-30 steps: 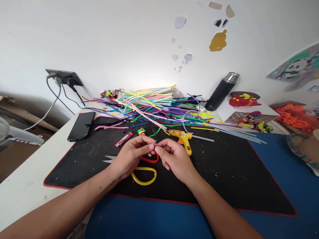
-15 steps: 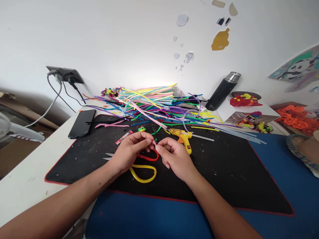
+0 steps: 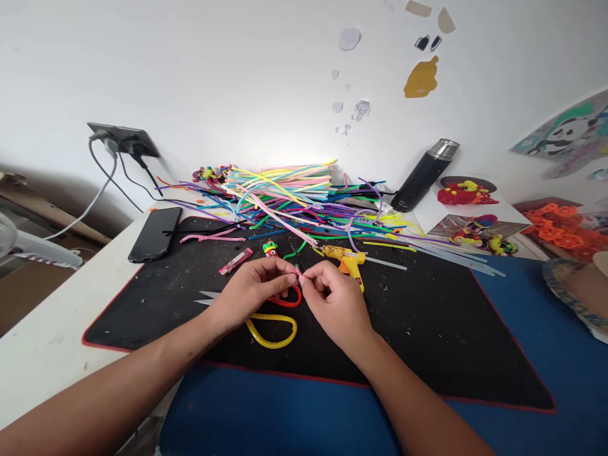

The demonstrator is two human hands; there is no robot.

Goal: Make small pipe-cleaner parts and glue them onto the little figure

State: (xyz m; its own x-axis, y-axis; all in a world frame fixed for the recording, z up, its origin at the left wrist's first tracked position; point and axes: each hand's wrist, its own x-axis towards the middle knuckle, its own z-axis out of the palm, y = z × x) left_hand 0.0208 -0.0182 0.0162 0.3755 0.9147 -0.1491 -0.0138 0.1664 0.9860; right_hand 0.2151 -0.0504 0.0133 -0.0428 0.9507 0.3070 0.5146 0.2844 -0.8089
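My left hand [image 3: 256,288] and my right hand [image 3: 335,301] meet over the black mat, their fingertips almost touching. Between them they pinch a small pink piece [image 3: 299,271], mostly hidden by the fingers. Scissors with one red and one yellow handle loop [image 3: 273,345] lie below my left hand, partly covered by it. Just beyond the hands is a small figure [image 3: 270,249] with a green top and eyes. A yellow glue gun [image 3: 352,261] lies beyond my right hand, partly behind it.
A pile of coloured pipe cleaners [image 3: 285,190] spreads along the wall. A phone [image 3: 156,234] and a pink packet [image 3: 236,261] lie to the left. At the back right are a black flask [image 3: 422,177], a white box [image 3: 430,212] and glue sticks [image 3: 456,252].
Both hands have shifted slightly with the pink piece between them, and less of it shows. More of the small figure and the pink packet is visible.
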